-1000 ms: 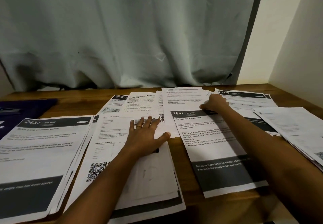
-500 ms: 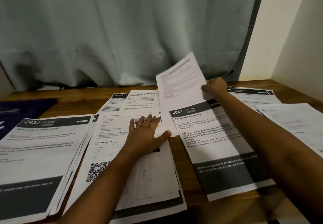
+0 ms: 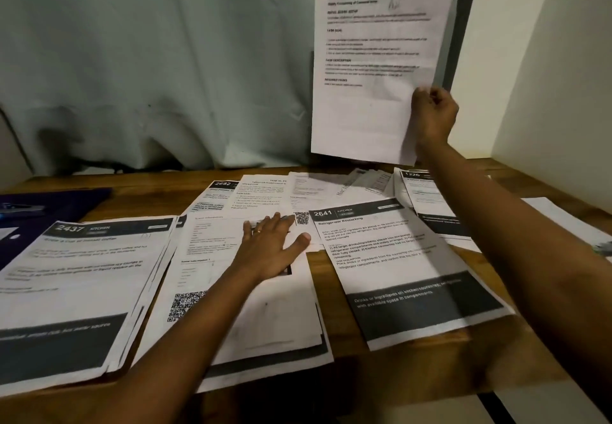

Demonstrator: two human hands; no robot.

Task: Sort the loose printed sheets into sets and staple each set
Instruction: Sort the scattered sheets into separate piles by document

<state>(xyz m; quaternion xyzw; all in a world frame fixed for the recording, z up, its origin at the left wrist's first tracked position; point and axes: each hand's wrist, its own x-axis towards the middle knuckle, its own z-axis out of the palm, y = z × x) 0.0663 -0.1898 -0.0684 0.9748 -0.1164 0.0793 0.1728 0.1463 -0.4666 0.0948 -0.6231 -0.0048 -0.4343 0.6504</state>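
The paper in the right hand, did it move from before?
Yes. The paper rose: earlier it lay flat on the table; now the right hand holds it upright before the curtain, above the 2641 sheet.

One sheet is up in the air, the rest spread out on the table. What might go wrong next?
The right hand pinches the lifted sheet by one edge only; it may flop or slip. The fanned sheets and the 2641 sheet overlap, so the page might land on the wrong set.
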